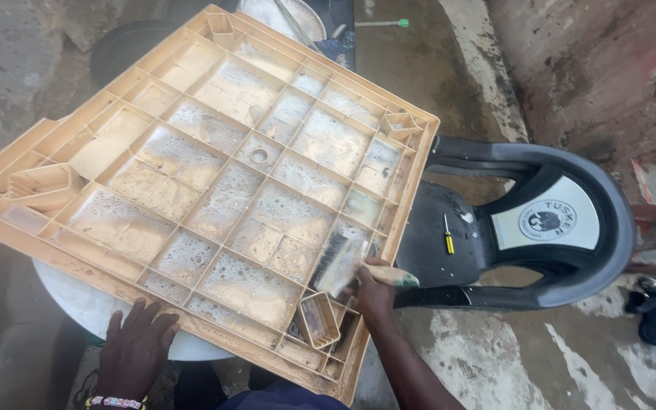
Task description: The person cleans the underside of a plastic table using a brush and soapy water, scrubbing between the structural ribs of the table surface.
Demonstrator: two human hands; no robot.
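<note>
Right grip (373,292) shut round scrub brush (347,262) w/ wrist bent; left hand (137,345) flat, fingers spread, on soapy tan panel (191,175).

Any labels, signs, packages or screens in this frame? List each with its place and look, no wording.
Label on the black plastic chair: a pale grey panel on the backrest, right of the tan ribbed panel, roughly trapezoid, with a round dark emblem in its middle.
No packages, signs or screens show.
</note>
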